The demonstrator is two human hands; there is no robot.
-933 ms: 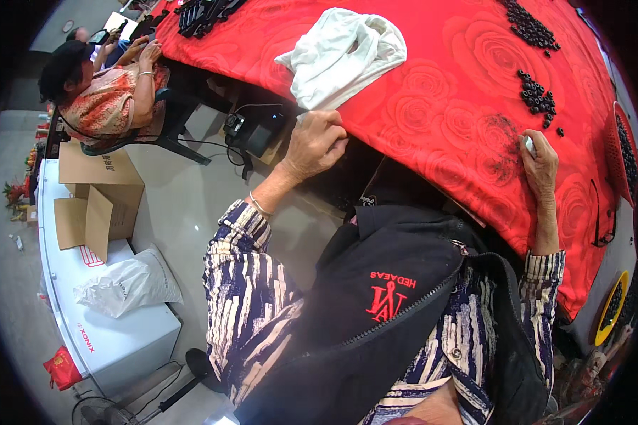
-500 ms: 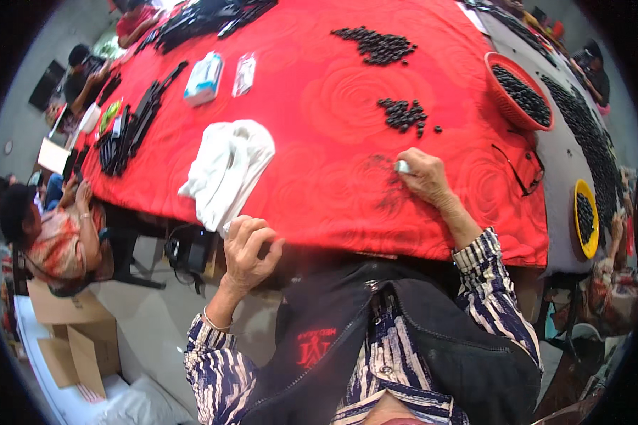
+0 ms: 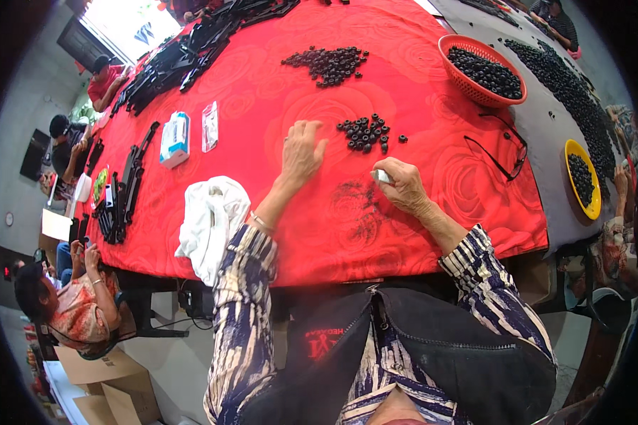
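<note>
My left hand (image 3: 301, 152) lies flat on the red patterned tablecloth (image 3: 276, 85), fingers spread and holding nothing. It points toward a small cluster of black ring-shaped parts (image 3: 365, 132). My right hand (image 3: 403, 185) rests on the cloth just below that cluster, fingers curled around a small white object (image 3: 381, 176). A larger pile of the same black parts (image 3: 329, 64) lies farther up the table. My striped sleeves and a dark apron fill the lower part of the view.
A white cloth (image 3: 211, 225) hangs over the near table edge at left. A red basket (image 3: 483, 69) of black parts, eyeglasses (image 3: 500, 152), a yellow bowl (image 3: 583, 178), a tissue pack (image 3: 175, 138) and black strips (image 3: 131, 188) lie around. Other people sit at left (image 3: 78, 312).
The view has swung up from the table edge onto the tabletop. My left hand left the edge near the white cloth and moved forward onto the red cloth beside the black parts.
</note>
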